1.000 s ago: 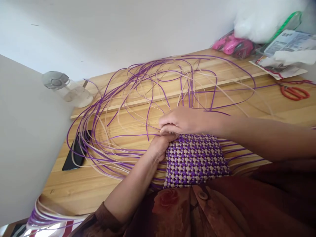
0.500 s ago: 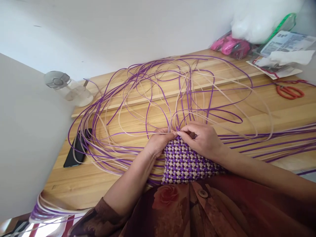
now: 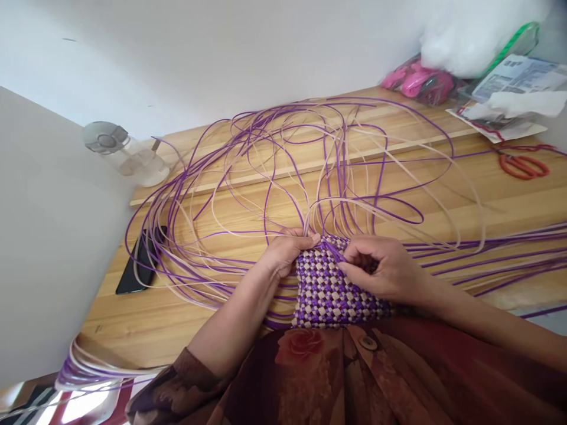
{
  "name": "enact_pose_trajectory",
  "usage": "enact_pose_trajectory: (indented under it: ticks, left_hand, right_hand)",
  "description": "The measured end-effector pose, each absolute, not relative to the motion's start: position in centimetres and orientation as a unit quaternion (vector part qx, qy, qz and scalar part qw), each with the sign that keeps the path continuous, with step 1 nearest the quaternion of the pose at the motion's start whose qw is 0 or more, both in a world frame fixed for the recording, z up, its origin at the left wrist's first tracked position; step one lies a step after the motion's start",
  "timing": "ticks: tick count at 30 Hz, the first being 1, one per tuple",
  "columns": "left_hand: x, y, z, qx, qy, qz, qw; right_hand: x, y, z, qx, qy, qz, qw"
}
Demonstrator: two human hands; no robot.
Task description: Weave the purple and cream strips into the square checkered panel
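Observation:
A woven piece point(image 3: 332, 289) in a purple and beige check lies close to my body at the table's near side. My left hand point(image 3: 287, 251) pinches its upper left corner between thumb and fingers. Over the weave, my right hand point(image 3: 383, 265) is closed on a purple strand point(image 3: 333, 250) that runs from the piece's top edge to its fingertips. Long purple and beige strands point(image 3: 177, 189) fan out from the edges, looping over the tabletop to the left, back and right.
The wooden table point(image 3: 248, 206) bears a black phone point(image 3: 139, 265) at left and a clear jug point(image 3: 142, 165) by the wall. Orange-handled scissors point(image 3: 525, 166), papers point(image 3: 514, 79) and a bagged pink item point(image 3: 416, 81) are at right.
My right hand has moved right and slightly down from the top edge, drawing a purple strand across the weave. My left hand keeps its pinch on the corner.

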State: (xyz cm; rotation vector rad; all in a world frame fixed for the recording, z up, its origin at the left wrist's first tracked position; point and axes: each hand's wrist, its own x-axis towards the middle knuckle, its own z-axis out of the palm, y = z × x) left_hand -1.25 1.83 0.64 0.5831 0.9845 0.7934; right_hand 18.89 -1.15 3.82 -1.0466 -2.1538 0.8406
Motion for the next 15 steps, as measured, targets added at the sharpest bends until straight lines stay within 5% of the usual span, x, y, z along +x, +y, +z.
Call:
enact_pose_trajectory:
  ticks: [7, 15]
  left_hand:
    - [-0.9, 1.6, 0.8, 0.283, 0.449, 0.387, 0.754]
    - [-0.8, 1.4, 0.9, 0.293, 0.468, 0.397, 0.733]
  right_hand:
    - [17.9, -1.2, 4.0, -0.390, -0.770, 0.326, 0.385]
    - [18.1, -2.0, 3.1, -0.387, -0.790, 0.317, 0.354]
